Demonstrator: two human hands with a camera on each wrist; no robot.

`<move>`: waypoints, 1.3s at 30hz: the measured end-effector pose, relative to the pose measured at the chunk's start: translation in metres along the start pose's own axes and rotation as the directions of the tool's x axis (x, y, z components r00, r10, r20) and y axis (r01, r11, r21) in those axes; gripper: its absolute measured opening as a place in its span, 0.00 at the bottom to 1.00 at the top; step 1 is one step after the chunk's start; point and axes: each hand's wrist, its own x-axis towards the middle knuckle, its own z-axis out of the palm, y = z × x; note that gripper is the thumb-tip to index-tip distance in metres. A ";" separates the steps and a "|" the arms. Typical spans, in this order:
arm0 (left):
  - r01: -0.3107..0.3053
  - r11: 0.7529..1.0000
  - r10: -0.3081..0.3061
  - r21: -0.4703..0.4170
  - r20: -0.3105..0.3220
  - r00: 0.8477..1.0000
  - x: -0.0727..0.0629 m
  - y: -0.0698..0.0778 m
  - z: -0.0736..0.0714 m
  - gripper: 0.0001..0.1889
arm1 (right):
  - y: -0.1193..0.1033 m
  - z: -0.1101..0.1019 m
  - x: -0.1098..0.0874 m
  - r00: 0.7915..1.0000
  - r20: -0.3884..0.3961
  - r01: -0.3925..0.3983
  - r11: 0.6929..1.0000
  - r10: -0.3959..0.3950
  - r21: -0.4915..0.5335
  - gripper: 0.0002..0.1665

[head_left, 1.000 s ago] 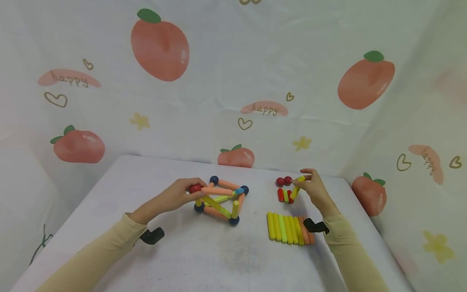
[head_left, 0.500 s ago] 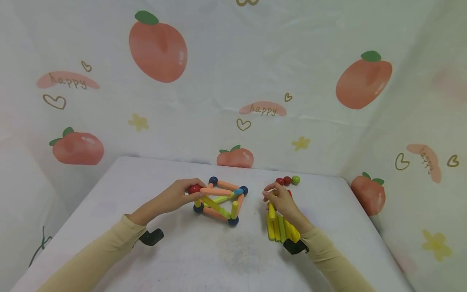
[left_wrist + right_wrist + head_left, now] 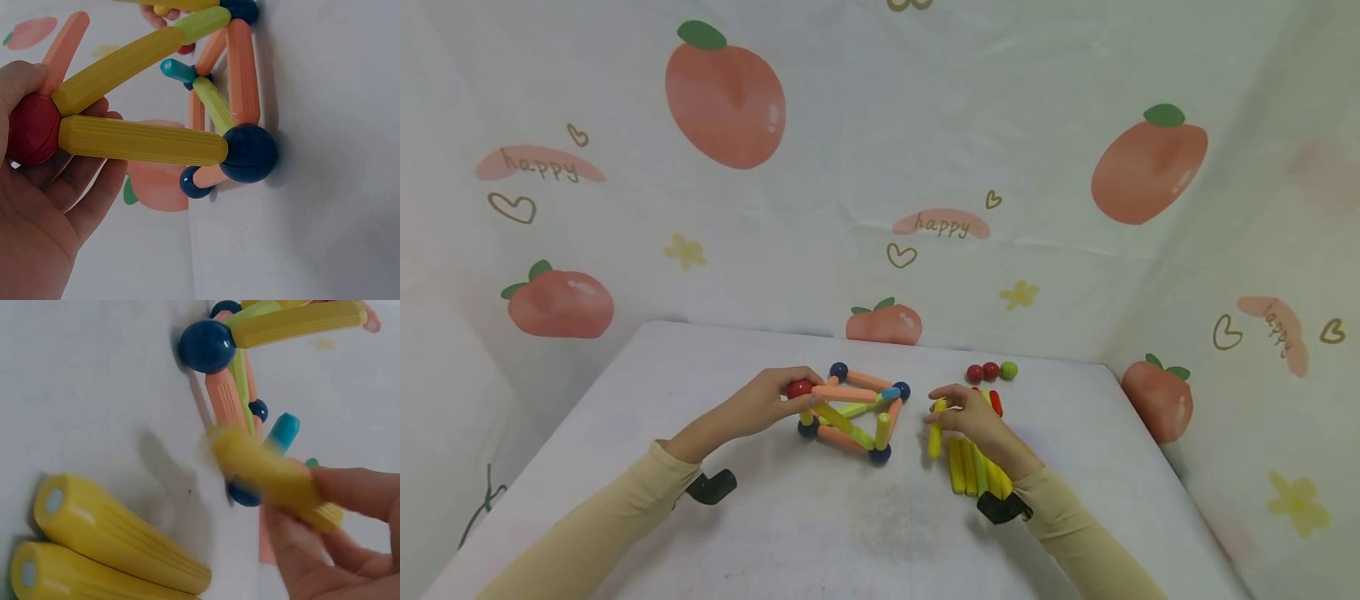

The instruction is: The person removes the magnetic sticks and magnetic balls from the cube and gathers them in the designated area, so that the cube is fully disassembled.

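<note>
Head view first: the left hand (image 3: pixel 778 396) has a red ball (image 3: pixel 799 388) gripped in its fingers, and that ball is a raised corner of a frame (image 3: pixel 842 437) made of sticks and balls, a bit left of centre on the white worktop (image 3: pixel 820 533). Dark blue balls (image 3: pixel 880 452) sit at the bottom corners, with orange sticks (image 3: pixel 861 379) between them. The right hand (image 3: pixel 973 421) is pinching a yellow stick (image 3: pixel 936 442) in the gap between the frame and a row of sticks (image 3: pixel 957 468), which the hand and wrist partly cover. Past that hand are some short red pieces (image 3: pixel 996 403), partly hidden, then two red balls (image 3: pixel 975 373) and a green ball (image 3: pixel 1009 370) lined up near the back edge. Peach-print cloth (image 3: pixel 820 192) hangs behind.

Left wrist view: the thumb's over the red ball, fingers curled underneath. Two yellow rods (image 3: pixel 147 142) meet at that ball; one goes to a dark blue ball, the other into a light green piece (image 3: pixel 203 25).

Right wrist view: the yellow stick's kinda blurry, but it's clearly held between thumb and fingers, up off the worktop. Two sticks from the row lie side by side below, grey tips (image 3: pixel 55 501) showing.
</note>
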 end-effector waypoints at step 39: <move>0.038 0.999 -0.037 -0.014 0.029 0.999 0.005 0.002 -0.004 0.10 | 0.021 0.011 -0.004 0.973 -0.187 0.057 0.932 -0.132 -0.358 0.14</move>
